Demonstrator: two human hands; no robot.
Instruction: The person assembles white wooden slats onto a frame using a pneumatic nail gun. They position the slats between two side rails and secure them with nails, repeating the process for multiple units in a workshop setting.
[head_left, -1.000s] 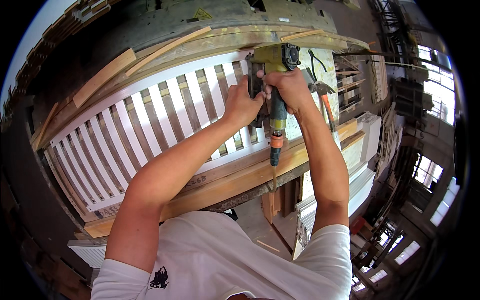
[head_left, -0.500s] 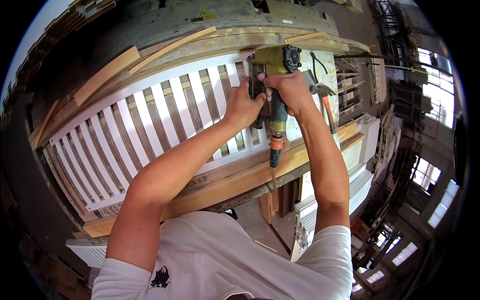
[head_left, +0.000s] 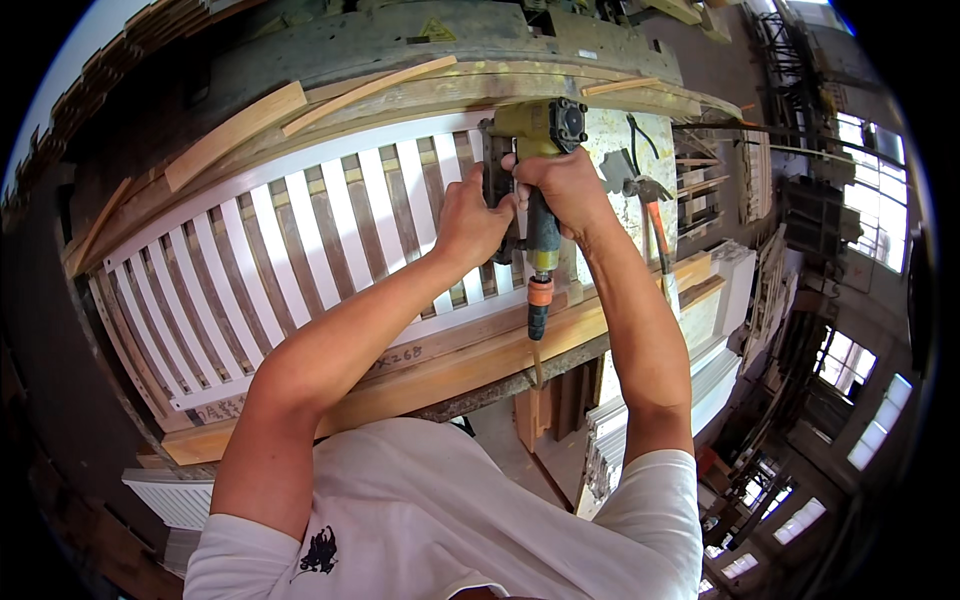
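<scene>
A white slatted panel [head_left: 300, 240] lies flat on a wooden workbench [head_left: 440, 375]. An olive-green pneumatic nail gun [head_left: 540, 135] stands over the panel's right end, its orange air fitting [head_left: 539, 293] pointing toward me. My right hand [head_left: 565, 185] grips the gun's handle. My left hand [head_left: 470, 215] is closed on the gun's left side, over the slats.
Loose wooden strips [head_left: 235, 135] lie along the bench's far edge. A hammer with an orange handle [head_left: 650, 215] rests to the right of the gun. White slatted panels [head_left: 690, 385] are stacked below the bench on the right. Windows line the far right.
Both hands and the nail gun have stayed at nearly the same spot over the panel's right end; only a slight shift of the view.
</scene>
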